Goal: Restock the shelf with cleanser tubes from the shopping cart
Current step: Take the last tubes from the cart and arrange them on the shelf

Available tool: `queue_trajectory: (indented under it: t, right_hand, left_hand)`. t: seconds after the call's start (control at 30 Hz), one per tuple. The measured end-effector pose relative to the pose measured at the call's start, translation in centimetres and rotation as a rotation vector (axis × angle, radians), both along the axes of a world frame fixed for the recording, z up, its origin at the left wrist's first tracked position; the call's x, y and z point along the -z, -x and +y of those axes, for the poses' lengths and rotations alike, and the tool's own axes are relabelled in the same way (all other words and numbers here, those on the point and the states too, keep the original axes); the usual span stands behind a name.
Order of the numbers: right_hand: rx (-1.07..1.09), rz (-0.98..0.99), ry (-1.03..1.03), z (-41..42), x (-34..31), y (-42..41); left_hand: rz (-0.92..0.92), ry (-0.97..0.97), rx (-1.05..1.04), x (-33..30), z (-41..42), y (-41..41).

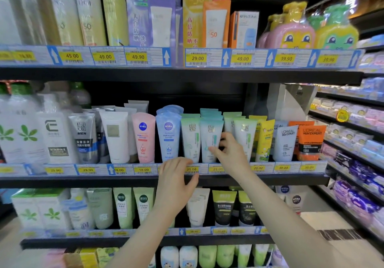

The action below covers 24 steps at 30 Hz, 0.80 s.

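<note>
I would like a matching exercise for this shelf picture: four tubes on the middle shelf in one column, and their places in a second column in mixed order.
Column 1
1. pink Nivea tube
2. orange L'Oreal tube
3. yellow tube
4. grey MEN tube

Column 2
A. far right end of the row
B. directly left of the blue Nivea tube
C. left part of the row, beside a plain white tube
D. just left of the white L'Oreal tube

Pairs: 1-B, 2-A, 3-D, 4-C
</note>
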State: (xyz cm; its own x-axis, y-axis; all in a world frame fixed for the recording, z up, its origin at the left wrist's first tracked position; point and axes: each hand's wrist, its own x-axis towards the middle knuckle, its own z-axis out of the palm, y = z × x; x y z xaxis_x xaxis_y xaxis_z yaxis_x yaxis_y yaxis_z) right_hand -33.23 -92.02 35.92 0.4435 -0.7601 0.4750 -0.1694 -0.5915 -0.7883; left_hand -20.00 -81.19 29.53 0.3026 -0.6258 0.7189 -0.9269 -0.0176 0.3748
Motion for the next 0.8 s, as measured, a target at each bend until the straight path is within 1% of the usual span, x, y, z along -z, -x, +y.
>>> queue_trajectory:
  t: [0.1, 0.2, 0.33, 0.43, 0.57, 0.67, 0.8]
  right_hand:
    - [0.030, -0.020, 0.021, -0.1, 0.1, 0.1]
    - [0.085, -0.024, 0.063, 0.1, 0.3, 0.0]
    - [0.181, 0.020, 0.130, 0.4, 0.7, -0.9]
    - [0.184, 0.024, 0.124, 0.3, 0.6, -0.8]
    - [0.183, 0.033, 0.137, 0.6, 0.5, -0.3]
    - [0.186, 0.014, 0.120, 0.7, 0.6, -0.6]
    - [0.248, 0.099, 0.175, 0.5, 1.3, -1.4]
  left_hand:
    - [0.002, 0.021, -0.032, -0.2, -0.3, 0.5]
    - [0.042, 0.054, -0.046, -0.5, -0.8, 1.4]
    - [0.177, 0.146, -0.107, -1.4, -1.8, 1.8]
    - [0.270, 0.194, -0.125, -2.0, -2.2, 1.4]
    - [0.242, 0.196, -0.135, -1.7, -2.6, 1.0]
    - [0.263, 0.196, -0.139, -1.8, -2.9, 0.9]
    - [0.265, 0.169, -0.184, -1.8, -3.6, 0.8]
